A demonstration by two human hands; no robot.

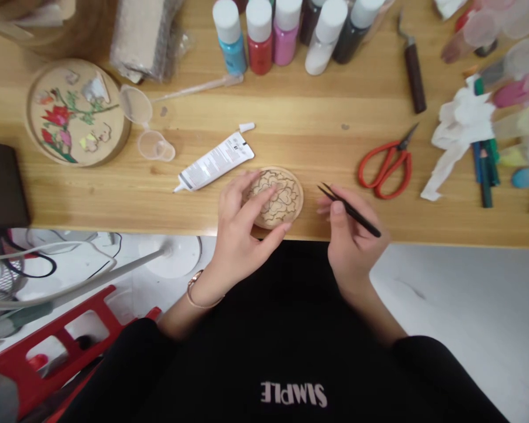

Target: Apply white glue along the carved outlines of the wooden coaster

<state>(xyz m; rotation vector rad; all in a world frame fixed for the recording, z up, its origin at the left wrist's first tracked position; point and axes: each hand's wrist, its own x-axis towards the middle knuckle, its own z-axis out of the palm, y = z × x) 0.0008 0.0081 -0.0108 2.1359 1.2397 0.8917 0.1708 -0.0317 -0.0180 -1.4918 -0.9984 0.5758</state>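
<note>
A round wooden disc (286,202) with a carved wooden flower pattern lies at the table's front edge. My left hand (242,220) holds it from the left: the index finger presses on the pattern, and the thumb is at the front rim. To the right, my right hand (357,241) is closed around black tweezers (357,217). Their tips point left toward the disc, apart from it, with nothing visible between them. Behind my left hand lies a white glue tube (216,161), its small white cap (247,127) off beside it.
Red-handled pliers (385,170) lie right of the tweezers, with a dark-handled tool (414,76) farther back. Paint bottles (260,38) stand at the back. At left are a painted round plaque (79,111) and plastic cups (156,145). Crumpled tissue (461,117) and pencils (485,176) lie right.
</note>
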